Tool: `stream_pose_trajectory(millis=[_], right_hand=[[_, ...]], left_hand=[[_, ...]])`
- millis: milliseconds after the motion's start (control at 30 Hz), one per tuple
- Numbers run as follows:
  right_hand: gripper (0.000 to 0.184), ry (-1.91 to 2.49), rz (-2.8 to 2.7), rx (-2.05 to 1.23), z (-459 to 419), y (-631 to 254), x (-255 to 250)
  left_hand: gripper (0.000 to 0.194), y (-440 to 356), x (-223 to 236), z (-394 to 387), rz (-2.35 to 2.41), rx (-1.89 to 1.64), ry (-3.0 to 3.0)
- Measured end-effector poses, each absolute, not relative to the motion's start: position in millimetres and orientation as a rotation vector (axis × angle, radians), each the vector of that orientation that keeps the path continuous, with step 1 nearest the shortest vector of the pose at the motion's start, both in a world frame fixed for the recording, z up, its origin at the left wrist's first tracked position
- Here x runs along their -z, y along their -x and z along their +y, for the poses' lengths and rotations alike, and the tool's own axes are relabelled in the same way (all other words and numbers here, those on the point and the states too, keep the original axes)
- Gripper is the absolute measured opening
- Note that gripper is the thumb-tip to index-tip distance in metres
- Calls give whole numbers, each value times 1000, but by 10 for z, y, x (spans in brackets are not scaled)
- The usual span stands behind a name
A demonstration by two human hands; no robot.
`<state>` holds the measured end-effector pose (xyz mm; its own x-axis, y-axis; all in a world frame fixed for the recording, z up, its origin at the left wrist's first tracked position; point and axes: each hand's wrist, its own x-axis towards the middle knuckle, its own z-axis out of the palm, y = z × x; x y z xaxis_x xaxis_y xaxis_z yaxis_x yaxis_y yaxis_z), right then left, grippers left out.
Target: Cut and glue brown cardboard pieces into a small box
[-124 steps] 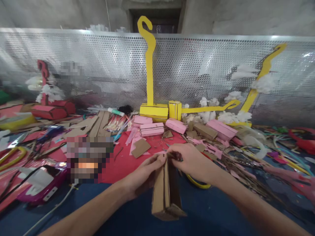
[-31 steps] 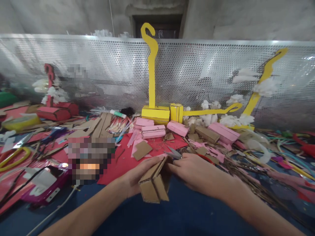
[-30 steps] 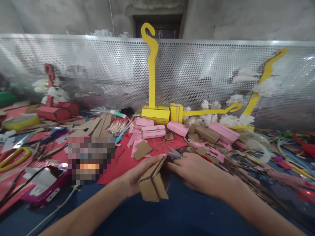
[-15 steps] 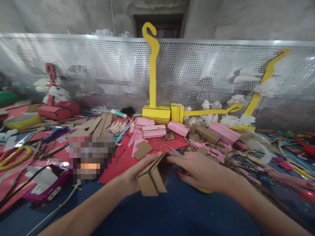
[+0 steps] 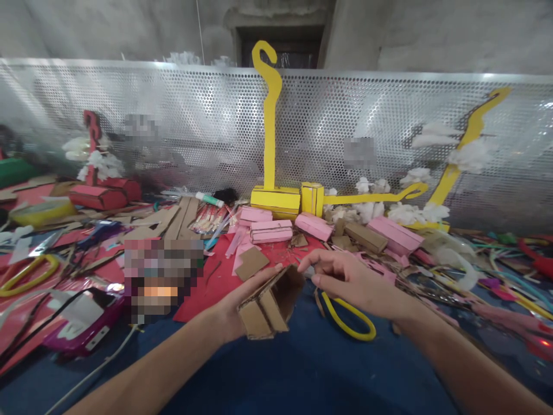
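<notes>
My left hand [image 5: 235,311] is closed around a small folded cardboard box [image 5: 273,314], tilted with its open end facing right and a flap edge showing at the front. My right hand [image 5: 345,281] is just right of the box, fingers loosely bent and apart, with the index fingertip close to the box's upper edge; whether it touches is unclear. No object shows between those fingers. Under the right hand lie scissors with a yellow handle [image 5: 372,332] on the blue table, their blades partly hidden.
Several pink boxes [image 5: 271,231] and a flat cardboard piece [image 5: 251,263] lie beyond my hands on red paper [image 5: 207,288]. Yellow hook-shaped pieces [image 5: 269,132] stand behind them before a perforated metal panel [image 5: 194,115]. Cardboard scraps and a purple device [image 5: 80,325] are at left.
My right hand has lifted and drawn back a little from the box, uncovering more of the scissors' yellow handle. The box has turned slightly, showing more of its inside.
</notes>
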<state>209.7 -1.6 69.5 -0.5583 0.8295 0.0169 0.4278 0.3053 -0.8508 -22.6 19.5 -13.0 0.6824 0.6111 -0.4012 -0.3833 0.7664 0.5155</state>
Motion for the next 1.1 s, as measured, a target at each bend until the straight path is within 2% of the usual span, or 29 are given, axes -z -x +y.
stream_pose_trajectory(millis=[667, 1100], right_hand=[[19, 1123, -2005, -858, -116, -1941, -643], [42, 1195, -2045, -852, -143, -1947, -643]], left_hand=[[37, 201, 25, 134, 640, -532, -403], [35, 185, 15, 114, 647, -546, -395]])
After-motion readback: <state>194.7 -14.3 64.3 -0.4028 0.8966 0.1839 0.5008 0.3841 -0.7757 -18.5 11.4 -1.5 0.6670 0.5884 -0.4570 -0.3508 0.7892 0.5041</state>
